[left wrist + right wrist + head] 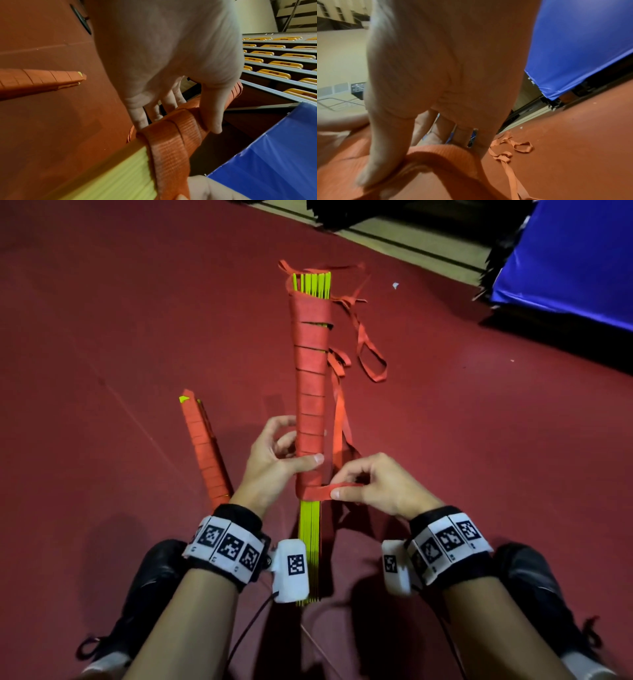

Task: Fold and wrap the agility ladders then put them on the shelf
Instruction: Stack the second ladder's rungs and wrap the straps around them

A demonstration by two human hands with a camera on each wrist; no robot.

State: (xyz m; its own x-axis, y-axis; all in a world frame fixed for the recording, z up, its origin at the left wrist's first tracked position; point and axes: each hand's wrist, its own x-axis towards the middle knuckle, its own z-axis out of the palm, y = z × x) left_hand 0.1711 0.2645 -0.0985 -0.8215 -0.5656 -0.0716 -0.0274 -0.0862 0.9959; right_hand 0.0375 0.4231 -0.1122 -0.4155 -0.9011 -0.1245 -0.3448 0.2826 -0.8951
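currently my left hand (274,460) grips the half-wrapped ladder bundle (310,392), propped off the floor (102,337); my right hand (373,484) pinches the strap (320,492) beside it. risk: slack in the strap loosens the lower turns.

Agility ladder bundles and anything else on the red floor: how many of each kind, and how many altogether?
Ladder bundles: 2, one being wrapped, gripped by the left hand, and one finished bundle lying to its left.
Loose red strap: 1, trailing from the bundle; the right hand pinches it.
Blue mat: 1.
Total: 4.
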